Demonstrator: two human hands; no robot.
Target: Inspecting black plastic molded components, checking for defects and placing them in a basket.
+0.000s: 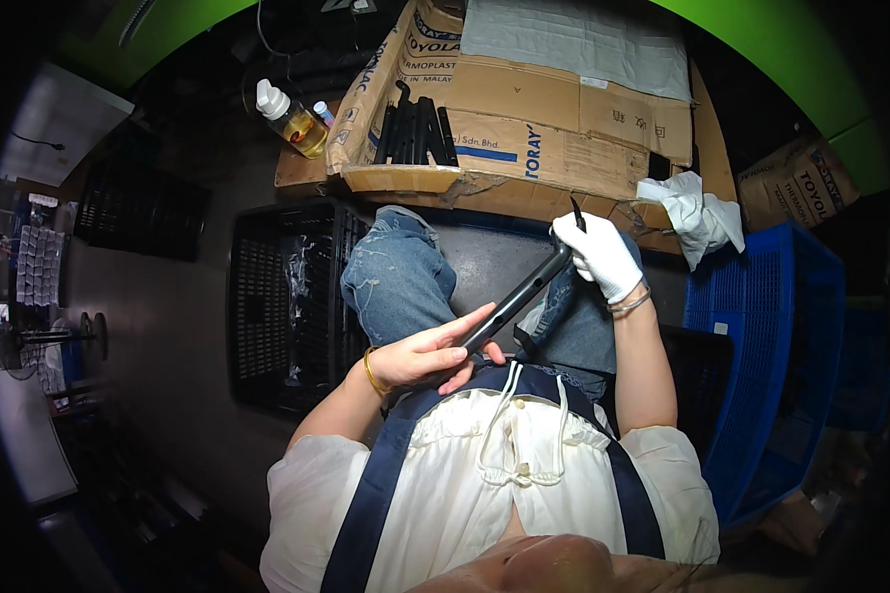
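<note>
A long black plastic tube with holes along its side (524,296) lies slantwise over my lap, its bent upper end close to my right hand. My bare left hand (427,358) is closed round the tube's lower end, near my waist. In a white glove, my right hand (595,255) is closed at the upper end. A thin, dark, pointed tool (577,214) sticks up out of its fingers; whether it is a knife I cannot tell, as the grip hides the rest. Several similar black tubes (415,133) stand in the cardboard box ahead.
The cardboard box (509,183) has a crumpled white cloth (697,212) at its right corner. A bottle of yellow liquid (299,127) stands left of it. A black crate (252,306) is on the floor at my left, a blue crate (776,366) at my right.
</note>
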